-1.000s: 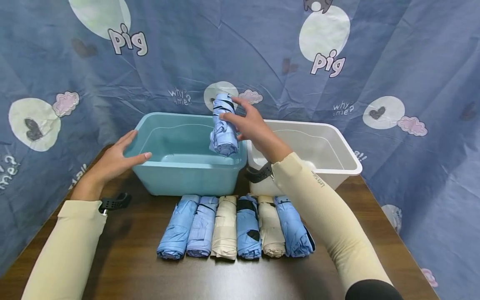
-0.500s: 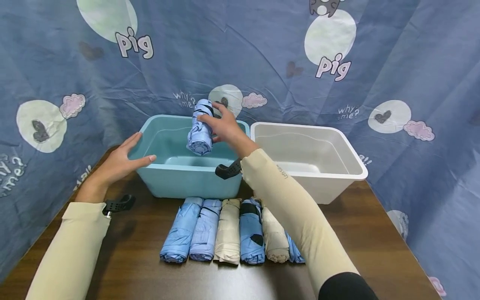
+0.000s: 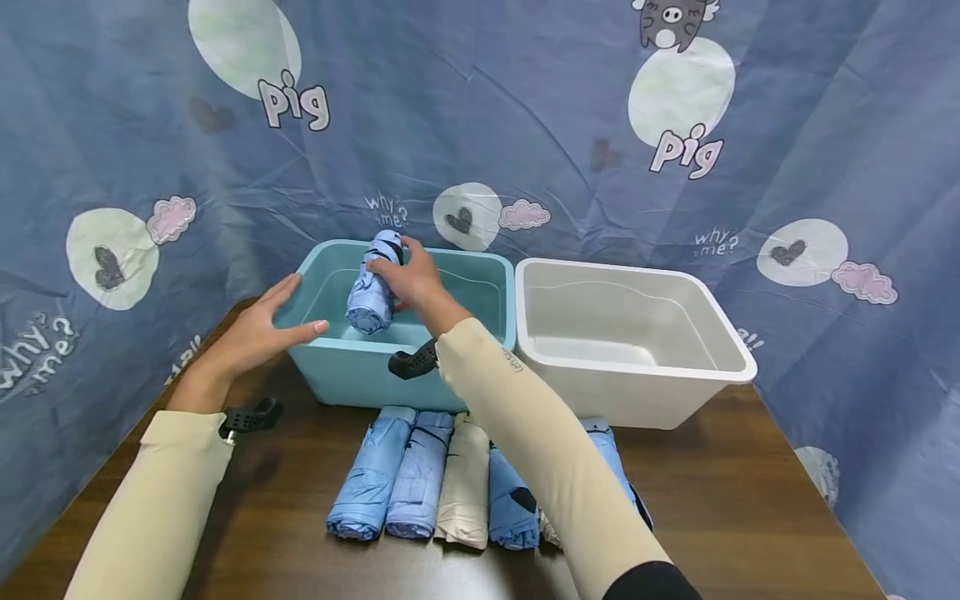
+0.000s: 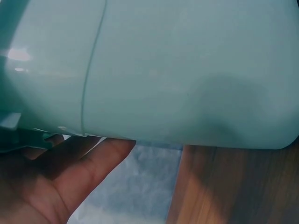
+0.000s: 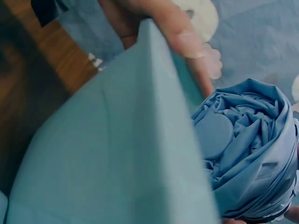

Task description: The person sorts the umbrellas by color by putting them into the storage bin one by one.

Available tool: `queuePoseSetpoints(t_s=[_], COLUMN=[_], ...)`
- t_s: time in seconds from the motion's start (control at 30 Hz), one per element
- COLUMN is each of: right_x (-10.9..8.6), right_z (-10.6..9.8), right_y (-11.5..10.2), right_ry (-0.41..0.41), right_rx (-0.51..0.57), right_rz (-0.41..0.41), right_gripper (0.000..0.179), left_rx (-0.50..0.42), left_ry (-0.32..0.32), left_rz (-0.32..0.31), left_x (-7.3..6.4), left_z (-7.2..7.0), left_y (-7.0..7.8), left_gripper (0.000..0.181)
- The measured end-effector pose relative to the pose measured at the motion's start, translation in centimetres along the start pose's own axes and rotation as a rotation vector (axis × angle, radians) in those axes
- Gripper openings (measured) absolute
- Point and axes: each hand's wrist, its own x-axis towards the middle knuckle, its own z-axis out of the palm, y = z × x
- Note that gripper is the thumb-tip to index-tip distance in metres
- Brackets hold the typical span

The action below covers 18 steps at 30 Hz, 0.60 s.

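Observation:
My right hand [image 3: 420, 287] grips a folded light-blue umbrella [image 3: 369, 300] with dark bands, its fabric rolled up. The umbrella leans over the opening of a teal plastic bin [image 3: 352, 379], its lower end within the rim's outline. The right wrist view shows the umbrella's gathered end with a round blue handle cap [image 5: 214, 136], beside the bin's wall. At the bin's left end my left hand [image 3: 258, 337] rests with straight fingers along the outside and the thumb over the front rim. In the left wrist view its fingers [image 4: 100, 161] lie against the bin's side.
A white bin [image 3: 630, 396] stands right of the teal one. Before the bins lies a row of rolled umbrellas, among them a light-blue one [image 3: 371, 479] and a cream one [image 3: 462, 496]; the right sleeve [image 3: 540, 425] partly hides the row. A patterned blue cloth [image 3: 570, 100] hangs behind the table.
My right hand has carried the umbrella leftward, then lowered it into the teal bin's opening. The left hand stays at the bin's left end. The head view has shifted slightly.

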Motion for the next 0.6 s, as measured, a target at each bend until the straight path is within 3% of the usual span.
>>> queuePoseSetpoints(t_s=[0.3, 0.6], right_x=[0.3, 0.1], right_z=[1.8, 2.7], right_y=[1.2, 1.9], right_ry=[0.024, -0.035], right_rx=[-0.068, -0.195], right_rz=[0.002, 0.002], right_gripper=[0.069, 0.071], left_rx=[-0.001, 0.012], left_ry=[-0.001, 0.001], left_rz=[0.005, 0.005], left_x=[0.3, -0.1], left_z=[0.3, 0.2], left_y=[0.2, -0.1], left_gripper=[0.102, 0.102])
